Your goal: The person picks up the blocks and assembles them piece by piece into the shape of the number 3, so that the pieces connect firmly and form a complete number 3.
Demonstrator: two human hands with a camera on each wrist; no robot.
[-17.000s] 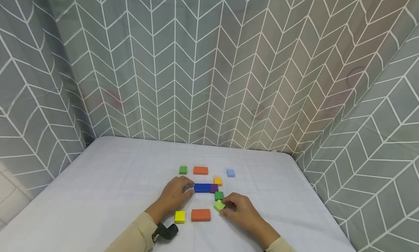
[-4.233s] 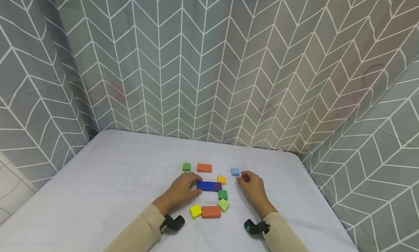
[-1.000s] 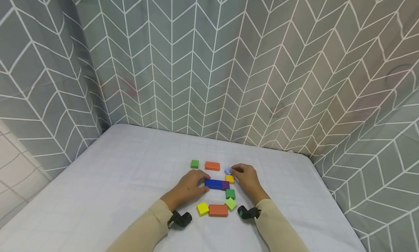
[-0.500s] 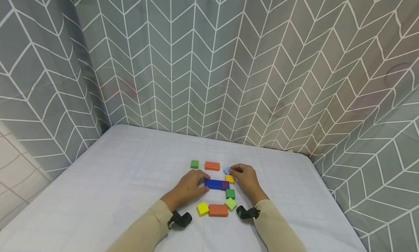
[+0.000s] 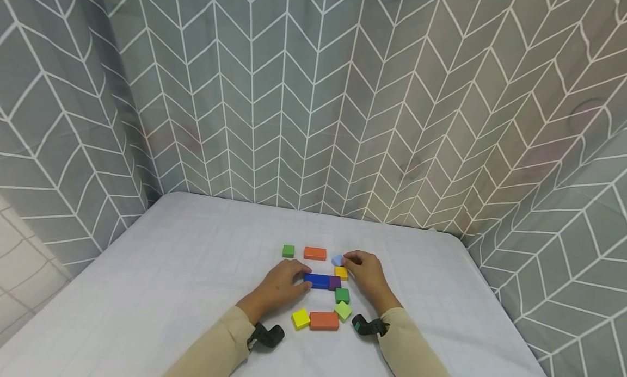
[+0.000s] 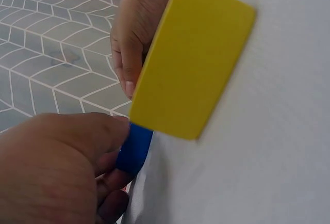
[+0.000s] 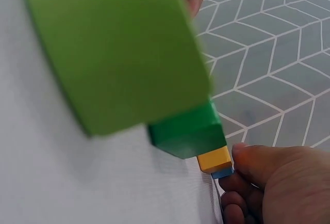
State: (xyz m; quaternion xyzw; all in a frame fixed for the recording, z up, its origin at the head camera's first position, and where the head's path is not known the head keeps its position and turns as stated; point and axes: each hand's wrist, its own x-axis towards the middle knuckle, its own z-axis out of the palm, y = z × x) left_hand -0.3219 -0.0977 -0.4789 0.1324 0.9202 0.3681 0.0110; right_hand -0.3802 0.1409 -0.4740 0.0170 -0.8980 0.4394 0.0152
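Note:
My left hand [image 5: 281, 284] holds the left end of a long blue block [image 5: 317, 281] between thumb and fingers; a purple block [image 5: 334, 282] touches its right end. With thumb and fingertips, my right hand [image 5: 366, 273] pinches a light blue block [image 5: 337, 260], turned at an angle just behind a yellow-orange block [image 5: 340, 273]. In the right wrist view, only a sliver of the light blue block [image 7: 223, 173] shows beside the thumb. A dark green block [image 5: 342, 295] and a tilted lime block [image 5: 343, 311] continue the line towards me.
Nearest me, a red-orange block [image 5: 324, 321] lies between the lime block and a slanted yellow block [image 5: 301, 319]. At the back are a green block [image 5: 288, 251] and another red-orange block [image 5: 315, 253]. A white cloth [image 5: 196, 241] covers the table; patterned curtains [image 5: 303, 94] surround it.
Earlier, the lime and yellow blocks came against the near red-orange block. The right hand then took the light blue block leftward and turned it; over the last second it barely shifts. Left hand stays.

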